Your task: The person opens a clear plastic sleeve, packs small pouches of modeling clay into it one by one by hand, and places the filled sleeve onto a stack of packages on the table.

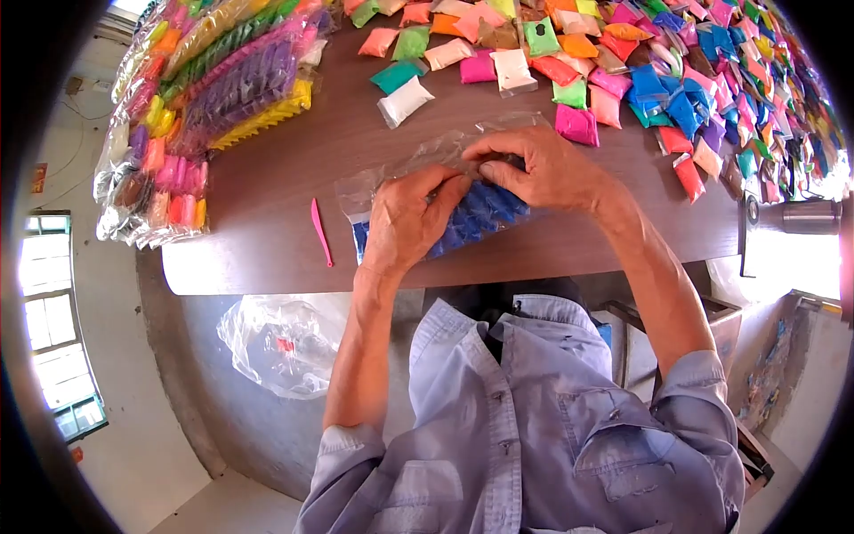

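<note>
A clear plastic bag [360, 198] lies at the table's front edge, with several dark blue packets [485, 212] lined up inside it. My left hand [409, 214] rests on the bag's left part, its thumb and fingers closed on the plastic. On the upper right part, my right hand [543, 169] is pinched on the bag near its opening. The two sets of fingertips are close together, and they partly cover the bag's top edge. Left of the bag, apart from my hands, lies a thin pink plastic knife-like tool [321, 233].
Filled bags of coloured packets [240, 107] are stacked at the table's left. Loose packets in many colours [685, 98] spread over the back and right; a white packet [406, 101] lies nearest the bag. Below the brown table [267, 258], a crumpled clear bag [289, 343] is on the floor.
</note>
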{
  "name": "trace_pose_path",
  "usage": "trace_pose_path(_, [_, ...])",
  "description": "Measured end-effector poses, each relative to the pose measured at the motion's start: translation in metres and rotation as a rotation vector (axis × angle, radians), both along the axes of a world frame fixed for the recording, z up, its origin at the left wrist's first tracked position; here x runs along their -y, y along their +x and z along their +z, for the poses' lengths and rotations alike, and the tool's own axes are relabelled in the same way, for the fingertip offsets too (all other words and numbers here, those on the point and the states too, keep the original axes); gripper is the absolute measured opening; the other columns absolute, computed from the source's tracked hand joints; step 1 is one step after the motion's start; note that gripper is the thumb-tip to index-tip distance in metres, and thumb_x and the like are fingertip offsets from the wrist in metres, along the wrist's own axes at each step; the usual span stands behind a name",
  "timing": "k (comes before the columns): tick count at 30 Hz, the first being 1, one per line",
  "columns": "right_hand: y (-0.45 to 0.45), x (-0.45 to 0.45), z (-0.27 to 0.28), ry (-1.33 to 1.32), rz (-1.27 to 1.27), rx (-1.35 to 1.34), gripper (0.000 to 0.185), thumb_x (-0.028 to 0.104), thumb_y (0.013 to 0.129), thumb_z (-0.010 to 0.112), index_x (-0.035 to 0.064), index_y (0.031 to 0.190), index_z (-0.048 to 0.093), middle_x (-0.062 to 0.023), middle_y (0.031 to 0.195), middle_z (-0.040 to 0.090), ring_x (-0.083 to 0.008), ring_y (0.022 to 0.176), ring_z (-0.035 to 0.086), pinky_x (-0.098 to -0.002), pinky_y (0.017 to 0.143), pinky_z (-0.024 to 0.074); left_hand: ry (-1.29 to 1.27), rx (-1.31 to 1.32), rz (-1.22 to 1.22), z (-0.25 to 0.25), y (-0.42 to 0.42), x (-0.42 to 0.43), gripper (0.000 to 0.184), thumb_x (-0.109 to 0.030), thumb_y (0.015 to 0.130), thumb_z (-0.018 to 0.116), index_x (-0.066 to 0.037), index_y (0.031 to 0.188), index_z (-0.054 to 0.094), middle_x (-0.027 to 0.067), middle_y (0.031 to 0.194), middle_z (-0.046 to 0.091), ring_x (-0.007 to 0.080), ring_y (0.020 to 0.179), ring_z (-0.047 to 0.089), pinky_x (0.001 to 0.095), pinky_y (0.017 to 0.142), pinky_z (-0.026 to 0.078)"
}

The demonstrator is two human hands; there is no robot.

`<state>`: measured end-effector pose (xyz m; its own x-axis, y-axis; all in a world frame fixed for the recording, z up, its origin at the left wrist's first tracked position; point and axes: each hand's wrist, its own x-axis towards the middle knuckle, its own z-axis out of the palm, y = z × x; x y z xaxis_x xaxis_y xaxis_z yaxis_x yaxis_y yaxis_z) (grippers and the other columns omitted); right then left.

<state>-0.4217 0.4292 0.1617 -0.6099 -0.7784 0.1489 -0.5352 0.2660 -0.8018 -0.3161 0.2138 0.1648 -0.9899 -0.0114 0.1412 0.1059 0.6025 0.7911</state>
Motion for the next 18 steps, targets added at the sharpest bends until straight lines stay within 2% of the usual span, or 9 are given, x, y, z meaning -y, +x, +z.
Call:
trace_pose_path(1, [0.002,0.002,-0.002,-0.053,-0.027,0.003,0.025,0.01,0.1,0.07,0.0022,0.123,0.074,-0.0155,0.107,0.079,-0.0251,0.096,0.077,-0.0351,0.086,0.0593,-0.003,-0.007,-0.01,-0.001,0.0,0.0,0.018,-0.017,0.102,0.075,0.0,0.107,0.079,0.0141,0.08,0.074,0.0157,0.072,0.068,0.0333,0.068,0.054])
trace_pose_path(2, [0.003,0.002,-0.003,-0.106,-0.055,0.006,0.024,0.011,0.1,0.07,0.0027,0.122,0.075,-0.0155,0.108,0.08,-0.0255,0.097,0.077,-0.036,0.086,0.0592,-0.003,-0.007,-0.01,0.001,0.0,-0.001,0.018,-0.017,0.102,0.075,0.0,0.107,0.079,0.0141,0.08,0.074,0.0157,0.072,0.068,0.0333,0.068,0.054])
trace_pose_path(4, [0.004,0.004,-0.004,-0.085,-0.036,-0.012,0.023,0.013,0.099,0.07,0.004,0.12,0.076,-0.016,0.107,0.079,-0.0305,0.097,0.077,-0.0391,0.084,0.0591,0.015,0.04,0.04,0.005,0.001,-0.004,0.016,-0.018,0.1,0.076,-0.004,0.106,0.08,0.0212,0.087,0.076,0.0377,0.077,0.075,0.0418,0.07,0.056])
trace_pose_path(5, [0.004,0.005,-0.005,-0.066,-0.016,-0.032,0.023,0.016,0.098,0.071,0.0052,0.117,0.077,-0.0166,0.107,0.079,-0.0355,0.097,0.076,-0.0422,0.083,0.059,0.008,0.039,0.047,0.003,0.001,-0.004,0.016,-0.018,0.1,0.076,-0.004,0.106,0.08,0.0212,0.087,0.076,0.0377,0.077,0.075,0.0418,0.07,0.056])
trace_pose_path(8, [0.006,0.005,-0.008,-0.071,-0.046,-0.031,0.022,0.016,0.099,0.072,0.0057,0.118,0.077,-0.016,0.109,0.079,-0.0353,0.099,0.076,-0.0415,0.084,0.0587,0.035,-0.044,0.007,0.002,0.003,0.0,0.019,-0.02,0.098,0.078,-0.004,0.109,0.08,0.0212,0.093,0.077,0.0387,0.082,0.076,0.043,0.072,0.058])
trace_pose_path(10, [0.007,0.006,-0.003,-0.065,-0.047,0.026,0.022,0.016,0.1,0.072,0.006,0.118,0.077,-0.0155,0.109,0.079,-0.0351,0.1,0.076,-0.0412,0.085,0.0586,-0.129,-0.135,0.058,0.015,0.011,0.005,0.023,-0.022,0.096,0.08,-0.005,0.111,0.079,0.0201,0.099,0.078,0.0396,0.088,0.077,0.0441,0.076,0.06])
trace_pose_path(12, [0.008,0.004,-0.002,-0.039,-0.054,0.082,0.021,0.017,0.1,0.072,0.0064,0.118,0.077,-0.015,0.11,0.079,-0.035,0.1,0.075,-0.0408,0.086,0.0584,-0.206,-0.089,0.077,0.025,0.02,0.024,0.026,-0.024,0.094,0.083,-0.005,0.111,0.079,0.0178,0.103,0.079,0.0378,0.094,0.077,0.0439,0.079,0.06])
trace_pose_path(14, [0.009,0.003,-0.003,-0.058,-0.051,0.083,0.021,0.016,0.101,0.071,0.0061,0.118,0.077,-0.0126,0.108,0.08,-0.0285,0.096,0.075,-0.0376,0.085,0.0579,-0.242,-0.166,0.101,0.017,0.03,0.048,0.025,-0.023,0.094,0.083,-0.004,0.108,0.078,0.0161,0.102,0.08,0.0345,0.097,0.078,0.0418,0.081,0.06])
trace_pose_path(18, [0.009,0.003,-0.006,-0.075,-0.042,0.213,0.019,0.016,0.102,0.071,0.0053,0.117,0.077,-0.0096,0.104,0.08,-0.0201,0.093,0.074,-0.0341,0.084,0.0573,-0.117,-0.02,0.137,0.001,0.055,0.072,0.02,-0.012,0.097,0.078,0.0,0.112,0.078,0.0128,0.105,0.081,0.0227,0.098,0.078,0.035,0.089,0.059])
